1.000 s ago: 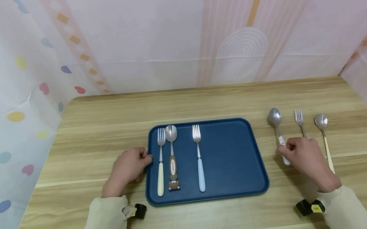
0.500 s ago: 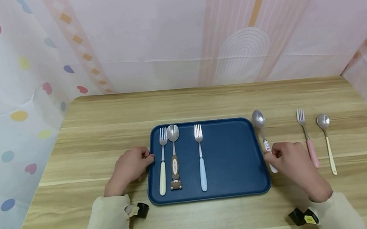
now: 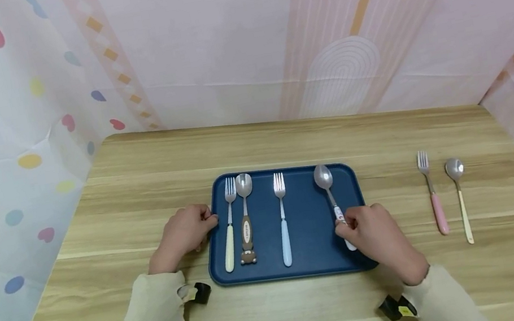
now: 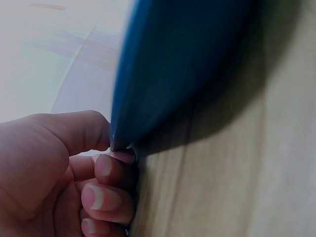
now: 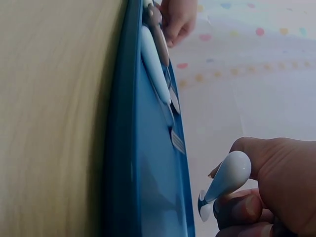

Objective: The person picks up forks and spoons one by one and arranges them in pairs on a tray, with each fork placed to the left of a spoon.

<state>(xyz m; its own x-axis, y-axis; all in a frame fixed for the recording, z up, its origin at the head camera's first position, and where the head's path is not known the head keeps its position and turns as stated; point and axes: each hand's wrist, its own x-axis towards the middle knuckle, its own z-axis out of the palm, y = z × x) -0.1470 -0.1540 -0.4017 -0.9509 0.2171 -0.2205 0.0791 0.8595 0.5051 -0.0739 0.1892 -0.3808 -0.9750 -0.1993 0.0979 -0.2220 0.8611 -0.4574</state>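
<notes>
My left hand (image 3: pixel 184 233) pinches the left rim of a dark blue tray (image 3: pixel 316 262) between thumb and forefinger, as the left wrist view shows. Over the tray's right part, my right hand (image 3: pixel 375 234) pinches the white patterned handle of a metal spoon (image 3: pixel 324 178). In the right wrist view that spoon's white handle end (image 5: pixel 232 173) appears held above the tray. On the tray lie a cream-handled fork (image 3: pixel 229 246), a spoon with a brown bear handle (image 3: pixel 246 231) beside it, and a blue-handled fork (image 3: pixel 284 236) near the middle.
On the wooden table (image 3: pixel 284 316), right of the tray, lie a pink-handled fork (image 3: pixel 439 213) and a cream-handled spoon (image 3: pixel 464 213). Patterned cloth (image 3: pixel 216 47) hangs along the table's back and sides.
My right hand has carried the white-handled spoon leftward from the table to above the tray's right part. The pink-handled fork is now fully uncovered. My left hand stays at the tray's rim.
</notes>
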